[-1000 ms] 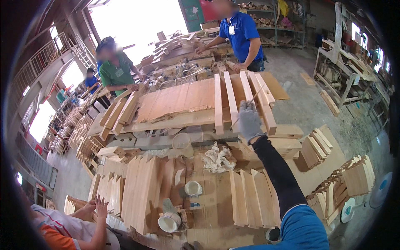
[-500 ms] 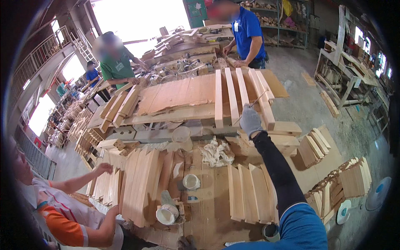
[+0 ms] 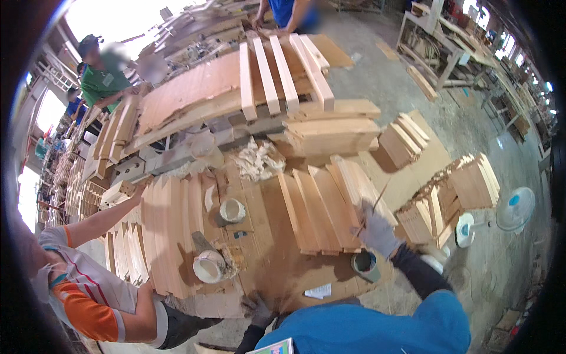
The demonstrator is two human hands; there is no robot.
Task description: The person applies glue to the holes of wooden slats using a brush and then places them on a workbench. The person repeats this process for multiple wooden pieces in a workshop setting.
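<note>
Stick (image 3: 383, 190), thin, gripped in the curled fingers of the gloved right hand (image 3: 377, 230), slanting up over the near right corner of the boards (image 3: 318, 212); whether touching them, impossible to tell. Nearest, at the front edge of the cardboard (image 3: 268, 251): gloved left hand (image 3: 256, 310), fingers spread, gripping nothing visible. Just beyond, white paper (image 3: 318, 291), then a dark-filled cup (image 3: 368, 270) just below the right hand. Left of these, a white pot (image 3: 209, 266) beside a wider stack (image 3: 168, 236), with a co-worker (image 3: 100, 289) in white and orange alongside. Farther, a second pot (image 3: 232, 210), then a crumpled rag (image 3: 257, 160) near piled beams (image 3: 333, 133). Beyond, long bars (image 3: 266, 76) laid side by side; farthest, two more co-workers, in green (image 3: 106, 82) and blue (image 3: 289, 15).
</note>
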